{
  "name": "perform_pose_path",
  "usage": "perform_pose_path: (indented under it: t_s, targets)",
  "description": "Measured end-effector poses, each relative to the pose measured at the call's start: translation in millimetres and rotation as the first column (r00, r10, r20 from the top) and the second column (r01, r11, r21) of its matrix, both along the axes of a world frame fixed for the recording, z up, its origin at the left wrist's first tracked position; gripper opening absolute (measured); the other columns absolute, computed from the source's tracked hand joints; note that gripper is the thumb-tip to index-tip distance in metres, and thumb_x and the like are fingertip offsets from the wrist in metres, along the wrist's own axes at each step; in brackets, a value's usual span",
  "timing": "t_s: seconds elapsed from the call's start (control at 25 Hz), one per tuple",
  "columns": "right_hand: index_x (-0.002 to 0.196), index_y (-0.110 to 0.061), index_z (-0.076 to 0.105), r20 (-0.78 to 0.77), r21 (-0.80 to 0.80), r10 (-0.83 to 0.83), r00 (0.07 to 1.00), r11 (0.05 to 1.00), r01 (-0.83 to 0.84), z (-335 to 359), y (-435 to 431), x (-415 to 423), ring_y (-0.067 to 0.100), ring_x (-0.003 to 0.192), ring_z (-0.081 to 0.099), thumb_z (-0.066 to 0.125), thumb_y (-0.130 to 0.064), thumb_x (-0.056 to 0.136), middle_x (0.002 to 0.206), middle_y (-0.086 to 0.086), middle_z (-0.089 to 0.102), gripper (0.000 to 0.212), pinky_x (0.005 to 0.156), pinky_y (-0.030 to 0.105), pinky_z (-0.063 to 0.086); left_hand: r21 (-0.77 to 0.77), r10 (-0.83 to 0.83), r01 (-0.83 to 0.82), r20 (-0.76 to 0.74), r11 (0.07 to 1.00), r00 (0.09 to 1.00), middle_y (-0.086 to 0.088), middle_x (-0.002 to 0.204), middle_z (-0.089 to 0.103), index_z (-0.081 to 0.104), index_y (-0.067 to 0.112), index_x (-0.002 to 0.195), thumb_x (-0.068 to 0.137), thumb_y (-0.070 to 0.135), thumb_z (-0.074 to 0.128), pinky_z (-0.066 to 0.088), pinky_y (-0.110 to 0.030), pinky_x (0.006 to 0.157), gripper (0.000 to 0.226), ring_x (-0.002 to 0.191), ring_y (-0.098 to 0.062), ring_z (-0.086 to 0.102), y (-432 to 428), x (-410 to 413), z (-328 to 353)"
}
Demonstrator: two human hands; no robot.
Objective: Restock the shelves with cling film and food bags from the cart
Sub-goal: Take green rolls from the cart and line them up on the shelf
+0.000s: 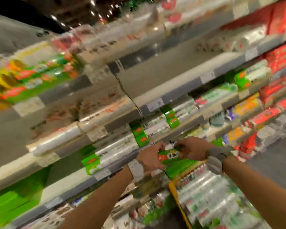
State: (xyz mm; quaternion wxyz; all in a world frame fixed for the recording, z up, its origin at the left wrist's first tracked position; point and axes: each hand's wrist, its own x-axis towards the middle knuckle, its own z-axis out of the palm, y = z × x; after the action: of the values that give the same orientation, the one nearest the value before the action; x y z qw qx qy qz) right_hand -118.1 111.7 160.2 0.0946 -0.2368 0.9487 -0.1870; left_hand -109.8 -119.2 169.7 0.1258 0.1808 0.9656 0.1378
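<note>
Above the yellow-rimmed cart point(174, 189) of clear-wrapped rolls, the left hand point(153, 156) and right hand point(191, 150) each grip one end of a green, red-labelled plastic pack point(172, 157), its long axis running left to right between them. The grey metal shelf point(116, 168) lies just beyond the knuckles. Motion blur hides the exact finger placement and the free slot.

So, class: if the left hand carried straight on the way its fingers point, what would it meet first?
Likely the green-labelled rolls on the shelf just beyond the left hand, though blur leaves depth unclear.
</note>
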Motion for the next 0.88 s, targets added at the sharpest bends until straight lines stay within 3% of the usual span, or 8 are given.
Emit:
perform_pose_path:
  t_s: [0.24,0.32,0.44,0.6,0.88]
  targets:
    - [0.131,-0.032,0.055,-0.199,-0.050,0.059,0.978,0.996,-0.071,115,-81,11,0.020,0.106,0.060,0.061,-0.043,0.091,0.121,0.000,0.065,0.042,0.083,0.030,0.045,0.211,0.177,-0.134,-0.200,0.968,0.964,0.009,0.111,0.066,0.054,0.031,0.119,0.064,0.053,0.086,0.049,-0.025,0.079,0.068,0.093,-0.009,0.062,-94,37,109]
    - [0.133,-0.028,0.054,-0.226,-0.058,0.106,0.968,0.991,-0.122,150,-112,22,0.014,0.100,0.056,0.057,-0.040,0.095,0.121,0.001,0.063,0.040,0.082,0.029,0.042,0.321,0.246,-0.168,-0.223,0.932,0.943,0.011,0.102,0.066,0.056,0.031,0.111,0.063,0.048,0.089,0.051,-0.014,0.074,0.061,0.084,-0.004,0.063,-129,55,136]
    - [0.133,-0.026,0.054,-0.279,-0.058,0.120,0.953,0.988,-0.142,193,-153,36,0.016,0.105,0.056,0.055,-0.038,0.097,0.125,0.001,0.061,0.038,0.092,0.037,0.045,0.465,0.330,-0.180,-0.265,0.867,0.906,0.015,0.094,0.062,0.059,0.027,0.109,0.070,0.038,0.087,0.046,-0.005,0.062,0.049,0.077,0.000,0.061,-174,86,174]
    - [0.132,-0.024,0.053,-0.382,0.016,0.187,0.905,0.981,-0.195,238,-197,55,0.017,0.106,0.053,0.054,-0.036,0.098,0.123,0.001,0.057,0.037,0.093,0.037,0.045,0.538,0.402,-0.205,-0.279,0.818,0.872,0.009,0.099,0.064,0.058,0.029,0.112,0.080,0.043,0.078,0.053,-0.016,0.069,0.041,0.081,-0.005,0.063,-222,114,207]
    - [0.139,-0.027,0.044,-0.559,0.114,0.216,0.800,0.976,-0.184,309,-251,46,0.010,0.105,0.040,0.047,-0.041,0.100,0.124,0.000,0.050,0.042,0.095,0.037,0.041,0.423,0.365,-0.154,-0.479,0.893,0.799,0.002,0.120,0.060,0.055,0.021,0.130,0.088,0.047,0.067,0.050,-0.028,0.090,0.050,0.105,-0.014,0.059,-274,115,283]
